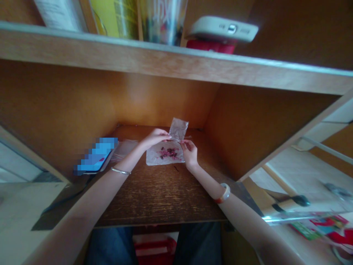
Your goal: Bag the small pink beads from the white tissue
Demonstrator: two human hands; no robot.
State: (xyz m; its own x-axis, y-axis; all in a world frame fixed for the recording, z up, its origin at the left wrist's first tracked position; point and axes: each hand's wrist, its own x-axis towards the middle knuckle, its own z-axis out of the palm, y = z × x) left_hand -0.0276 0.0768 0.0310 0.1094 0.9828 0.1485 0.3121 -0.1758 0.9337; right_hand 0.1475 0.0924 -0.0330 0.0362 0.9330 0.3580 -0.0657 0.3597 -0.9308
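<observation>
As I watch through the head camera, the left hand (154,138) and right hand (189,152) meet over a clear bag (165,154) lying on a wooden desk (160,198). Both hands are closed in a pinch at the bag's upper edge, where a clear flap (178,129) stands up. Pink and dark bits (167,153) sit inside the bag, too small for me to identify. Bag and hands are near the back of the desk, beneath an overhanging wooden shelf (165,55), with cubby walls (68,110) on either side. A pixelated blue phone (95,156) lies left of the bag, a clear sheet (124,149) just beside it. The left hand wears a thin bangle (120,171), the right a thick bangle (224,193).
</observation>
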